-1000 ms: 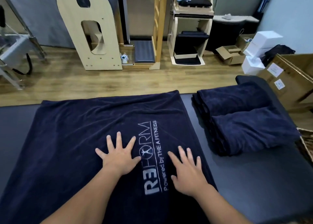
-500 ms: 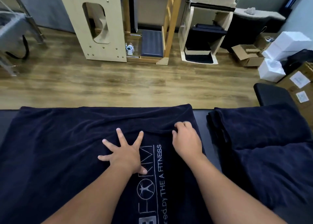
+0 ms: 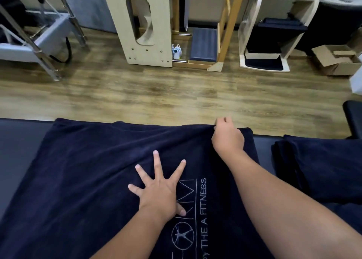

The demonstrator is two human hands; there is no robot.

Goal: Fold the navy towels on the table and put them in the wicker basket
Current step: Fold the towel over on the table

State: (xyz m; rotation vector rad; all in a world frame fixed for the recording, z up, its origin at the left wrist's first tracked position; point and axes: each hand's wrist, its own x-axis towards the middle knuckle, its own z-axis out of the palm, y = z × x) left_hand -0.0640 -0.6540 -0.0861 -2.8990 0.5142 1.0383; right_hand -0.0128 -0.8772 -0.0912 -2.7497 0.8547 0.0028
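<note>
two bare hands work on one navy towel (image 3: 82,176) that lies spread across the dark table (image 3: 21,141), its far edge running along the table's far edge and its printed logo (image 3: 188,219) showing near the middle, partly under the left wrist. the left hand (image 3: 158,192) lies flat on the cloth with all fingers spread wide and straight, pressing down just left of the lettering; its grip is fully open and has hold of nothing. the right hand (image 3: 228,137) is at the towel's far edge, near its far right corner, with fingers curled over the hem; its grip is closed on that edge, and the cloth bunches slightly under it, with a soft ridge running from there toward the left hand. whether the edge is lifted clear of the table cannot be told.

to the right, apart from the spread towel with a strip of bare table between, sits a pile of folded navy towels (image 3: 321,166), reaching to the right border of the view.

beyond the table is a wooden floor (image 3: 156,90). on it, far side, stand a pale wooden frame (image 3: 145,23), a white shelf unit (image 3: 272,29) holding dark items, a metal-legged grey bench (image 3: 39,35) at far left, and an open cardboard box (image 3: 337,61) at far right.
</note>
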